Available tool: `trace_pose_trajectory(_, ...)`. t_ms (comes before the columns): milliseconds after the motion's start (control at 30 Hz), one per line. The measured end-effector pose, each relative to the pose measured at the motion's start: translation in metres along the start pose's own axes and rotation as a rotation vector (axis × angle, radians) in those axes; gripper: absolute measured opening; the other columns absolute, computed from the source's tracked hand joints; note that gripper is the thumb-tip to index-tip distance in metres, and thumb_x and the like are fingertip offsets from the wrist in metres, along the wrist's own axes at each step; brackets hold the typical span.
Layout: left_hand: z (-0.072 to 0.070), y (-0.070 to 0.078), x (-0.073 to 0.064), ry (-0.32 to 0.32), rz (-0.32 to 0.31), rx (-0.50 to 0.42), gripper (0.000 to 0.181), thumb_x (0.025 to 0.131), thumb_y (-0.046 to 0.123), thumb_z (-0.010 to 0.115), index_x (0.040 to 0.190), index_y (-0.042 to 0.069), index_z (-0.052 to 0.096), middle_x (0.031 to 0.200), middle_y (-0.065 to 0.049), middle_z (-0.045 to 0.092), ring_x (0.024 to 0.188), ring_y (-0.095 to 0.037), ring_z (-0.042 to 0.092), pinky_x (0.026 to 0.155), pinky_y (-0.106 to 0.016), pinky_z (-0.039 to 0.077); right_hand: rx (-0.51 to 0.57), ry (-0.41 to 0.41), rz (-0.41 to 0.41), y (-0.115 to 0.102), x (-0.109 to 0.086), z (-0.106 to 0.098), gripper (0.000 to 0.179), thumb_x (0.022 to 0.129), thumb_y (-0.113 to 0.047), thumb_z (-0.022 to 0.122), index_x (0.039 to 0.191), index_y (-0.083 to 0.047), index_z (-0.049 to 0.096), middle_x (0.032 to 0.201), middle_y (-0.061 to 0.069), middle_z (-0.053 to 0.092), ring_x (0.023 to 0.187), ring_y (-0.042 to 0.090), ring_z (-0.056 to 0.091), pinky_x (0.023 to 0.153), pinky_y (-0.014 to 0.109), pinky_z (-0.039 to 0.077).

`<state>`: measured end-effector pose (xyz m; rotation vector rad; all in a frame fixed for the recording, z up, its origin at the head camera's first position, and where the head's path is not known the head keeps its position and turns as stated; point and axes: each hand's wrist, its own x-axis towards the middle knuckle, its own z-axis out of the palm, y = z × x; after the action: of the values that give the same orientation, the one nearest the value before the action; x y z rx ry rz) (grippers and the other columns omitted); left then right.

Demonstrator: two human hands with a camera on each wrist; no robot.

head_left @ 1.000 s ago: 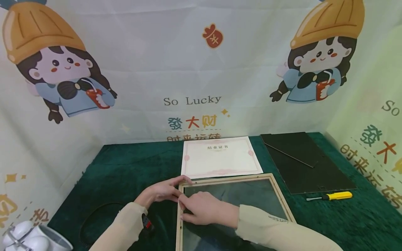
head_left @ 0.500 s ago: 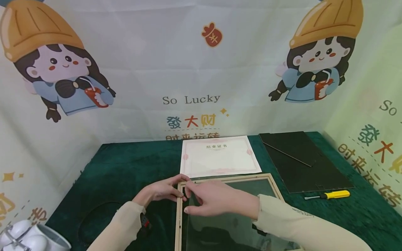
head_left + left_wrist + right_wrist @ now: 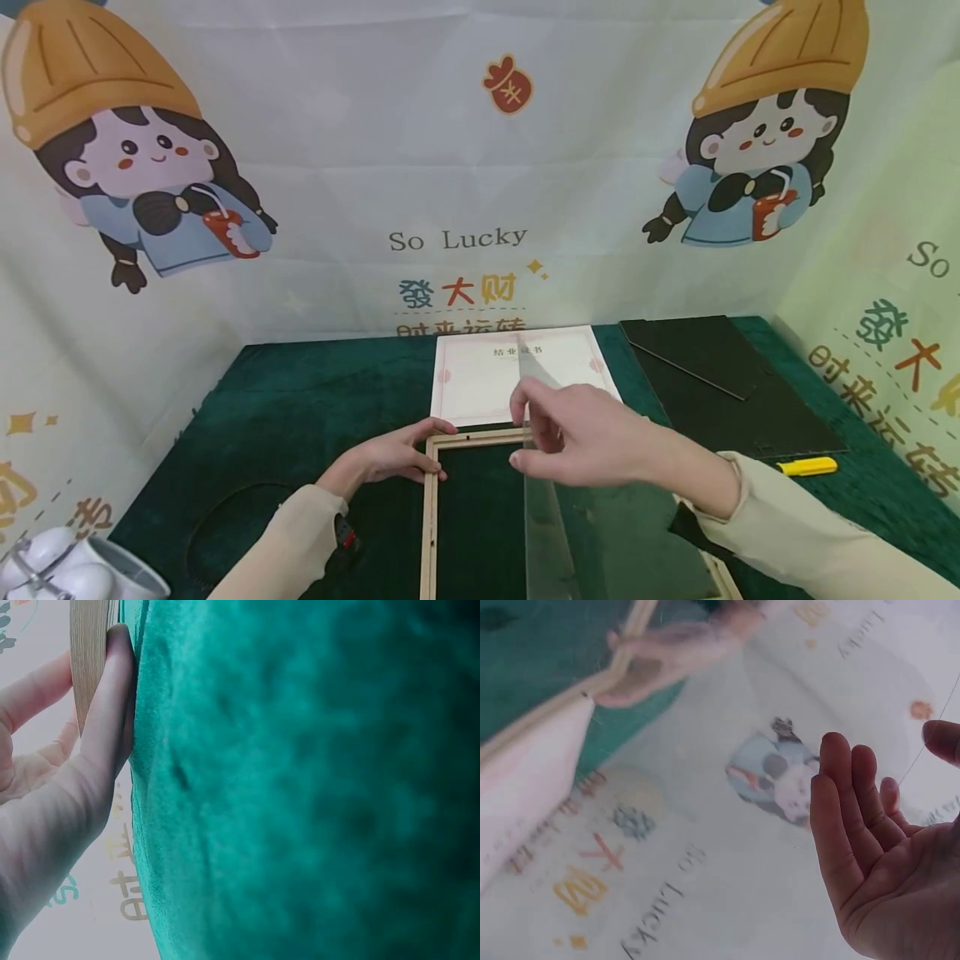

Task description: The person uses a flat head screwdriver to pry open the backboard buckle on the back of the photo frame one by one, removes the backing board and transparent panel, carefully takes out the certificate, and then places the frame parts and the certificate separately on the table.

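My left hand (image 3: 384, 455) grips the far left corner of a light wooden picture frame (image 3: 429, 533), which lies on the green cloth. In the left wrist view, the thumb and fingers of the left hand (image 3: 64, 780) stand on either side of the frame's edge (image 3: 88, 660). My right hand (image 3: 600, 437) pinches the left edge of a clear pane (image 3: 622, 533) and holds that edge raised, so the pane tilts over the frame's right part. Through the pane in the right wrist view, the background shows behind the right hand (image 3: 877, 847).
A certificate sheet (image 3: 480, 387) lies just beyond the frame. To the right are a black backing board (image 3: 720, 367) with a thin rod (image 3: 690, 371) on it, and a yellow-handled screwdriver (image 3: 808, 466). A white object (image 3: 82, 567) stands at the lower left.
My right hand has moved from the frame's left side up and to the right, lifting the pane's left edge out of the frame. The left hand has stayed at the corner.
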<state>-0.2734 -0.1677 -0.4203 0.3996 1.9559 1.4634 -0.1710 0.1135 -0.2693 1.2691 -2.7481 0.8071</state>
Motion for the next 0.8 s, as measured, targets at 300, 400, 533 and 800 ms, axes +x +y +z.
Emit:
trace_pose_trajectory(300,0.001,0.001,0.0,0.017,-0.005,0.028,0.049,0.084,-0.002,0.055,0.128,0.005,0.036,0.122,-0.017,0.033,0.085,-0.025,0.059,0.069,-0.035,0.048,0.017,0.074,0.13,-0.006,-0.038,-0.081,0.025,0.08,-0.007,0.055,0.104,-0.014,0.049,0.069,-0.009,0.057,0.059,0.007,0.053,0.055,0.026,0.045)
trace_pose_trajectory(400,0.001,0.002,0.001,0.019,0.0,0.037,0.049,0.083,-0.003,0.054,0.128,0.006,0.037,0.121,-0.016,0.035,0.085,-0.024,0.059,0.068,-0.035,0.048,0.02,0.139,0.163,0.001,-0.055,-0.105,0.029,0.08,0.0,0.051,0.107,-0.01,0.052,0.072,-0.005,0.058,0.057,0.01,0.055,0.053,0.027,0.045)
trace_pose_trajectory(533,0.0,0.003,0.002,0.015,0.001,0.041,0.048,0.083,-0.003,0.054,0.128,0.006,0.037,0.12,-0.015,0.036,0.083,-0.024,0.059,0.066,-0.033,0.048,0.008,0.223,0.245,0.019,-0.077,-0.127,0.03,0.083,0.003,0.046,0.111,-0.007,0.052,0.076,0.002,0.06,0.053,0.016,0.052,0.049,0.028,0.042)
trace_pose_trajectory(800,-0.003,0.005,0.005,-0.008,-0.02,0.042,0.046,0.083,-0.004,0.052,0.127,0.007,0.039,0.12,-0.015,0.037,0.084,-0.025,0.058,0.067,-0.034,0.048,0.017,0.419,0.424,0.058,-0.113,-0.144,0.03,0.09,0.001,0.041,0.118,-0.006,0.049,0.078,0.0,0.063,0.051,0.021,0.052,0.046,0.027,0.043)
